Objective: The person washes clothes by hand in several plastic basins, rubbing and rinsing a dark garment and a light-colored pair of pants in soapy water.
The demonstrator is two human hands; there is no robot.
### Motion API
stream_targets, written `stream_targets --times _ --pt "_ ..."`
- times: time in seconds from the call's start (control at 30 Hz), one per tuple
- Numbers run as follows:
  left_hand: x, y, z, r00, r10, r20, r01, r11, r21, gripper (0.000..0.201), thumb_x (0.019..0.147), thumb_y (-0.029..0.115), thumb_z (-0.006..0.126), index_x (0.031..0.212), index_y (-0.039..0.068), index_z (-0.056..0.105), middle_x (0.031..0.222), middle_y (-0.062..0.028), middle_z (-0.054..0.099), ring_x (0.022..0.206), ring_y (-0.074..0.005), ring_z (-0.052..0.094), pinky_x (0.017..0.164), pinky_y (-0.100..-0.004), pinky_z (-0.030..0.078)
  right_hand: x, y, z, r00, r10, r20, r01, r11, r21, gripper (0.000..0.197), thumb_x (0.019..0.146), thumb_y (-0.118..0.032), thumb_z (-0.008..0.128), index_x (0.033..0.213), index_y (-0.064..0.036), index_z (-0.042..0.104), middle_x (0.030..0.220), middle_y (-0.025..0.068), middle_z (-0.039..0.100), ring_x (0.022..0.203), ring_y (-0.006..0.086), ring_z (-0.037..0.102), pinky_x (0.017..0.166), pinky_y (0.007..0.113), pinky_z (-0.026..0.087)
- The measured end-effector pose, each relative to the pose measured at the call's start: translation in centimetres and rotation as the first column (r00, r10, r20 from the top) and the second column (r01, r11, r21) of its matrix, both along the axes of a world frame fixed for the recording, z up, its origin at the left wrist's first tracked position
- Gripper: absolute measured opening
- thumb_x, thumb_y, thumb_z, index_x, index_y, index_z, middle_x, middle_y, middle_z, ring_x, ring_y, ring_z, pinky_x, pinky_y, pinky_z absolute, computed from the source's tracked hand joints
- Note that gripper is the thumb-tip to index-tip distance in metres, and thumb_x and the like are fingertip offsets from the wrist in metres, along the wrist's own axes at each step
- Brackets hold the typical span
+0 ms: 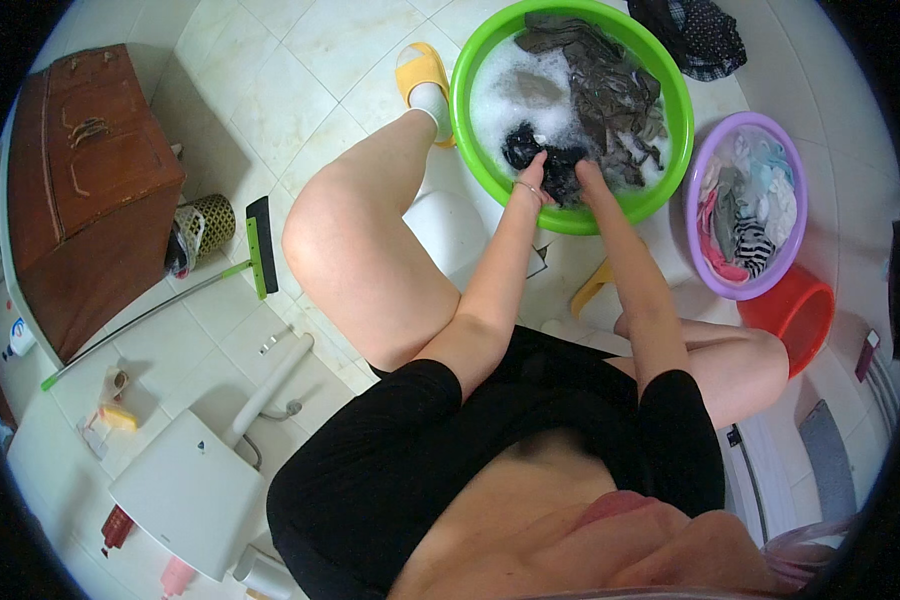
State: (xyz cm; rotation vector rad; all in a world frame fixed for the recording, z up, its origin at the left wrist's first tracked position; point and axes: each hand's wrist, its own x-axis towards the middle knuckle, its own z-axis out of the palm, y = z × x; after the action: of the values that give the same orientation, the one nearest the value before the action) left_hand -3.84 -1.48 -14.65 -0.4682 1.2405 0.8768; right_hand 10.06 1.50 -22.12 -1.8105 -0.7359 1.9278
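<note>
A dark, soaked black garment [564, 180] lies bunched in the soapy water inside the green basin [676, 165], in the part closest to the person's body. The left hand [538, 178], a thin bracelet at its wrist, holds the cloth from the left, its thumb uppermost. The right hand [590, 174] touches it from the right; its fingers go out of sight at the cloth, so I cannot tell how tightly they are closed. The relation that seems to matter most is that the bundle sits between the two hands, about equally near both. Its long axis appears to slant from far left to near right, though the folds make this uncertain. On the basin's far and right sides, a larger brownish-grey garment [610, 90] spreads through the water, just beyond the hands, while white suds [500, 95] fill the left. Right of the green basin stands a purple basin [735, 291] of mixed laundry, including a striped garment [753, 245]; a red bucket [815, 315] stands farther to the near right, and a yellow slipper [422, 72] is worn just left of the green rim
</note>
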Motion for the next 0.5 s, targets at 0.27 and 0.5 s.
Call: stream_targets --times 0.27,0.5 --pt "-1.5 -2.2 -6.2 0.843 0.194 0.501 -0.405 0.842 0.356 0.025 0.082 0.025 0.042 0.092 0.005 0.053 0.088 -0.0110 0.057 0.084 -0.0230 0.054 0.076 -0.0354 0.044 -7.4 -1.4 19.0 0.737 0.665 0.121 -0.608 0.573 0.549 0.017 0.077 -0.017 0.053 0.071 -0.0003 0.053 0.061 0.0039 0.052 0.055 0.0098 0.046 0.054 0.025 0.037" --pt "-0.1 0.5 1.1 0.978 -0.192 -0.085 0.199 0.977 0.073 0.031 0.075 0.023 0.048 0.092 -0.002 0.053 0.089 -0.0122 0.058 0.079 -0.0258 0.056 0.067 -0.0382 0.045 -1.8 0.9 10.4 0.568 0.220 0.793 -0.743 0.552 0.380 0.020 0.080 -0.020 0.047 0.080 -0.0018 0.055 0.077 0.0187 0.056 0.070 0.0345 0.055 0.059 0.041 0.044"
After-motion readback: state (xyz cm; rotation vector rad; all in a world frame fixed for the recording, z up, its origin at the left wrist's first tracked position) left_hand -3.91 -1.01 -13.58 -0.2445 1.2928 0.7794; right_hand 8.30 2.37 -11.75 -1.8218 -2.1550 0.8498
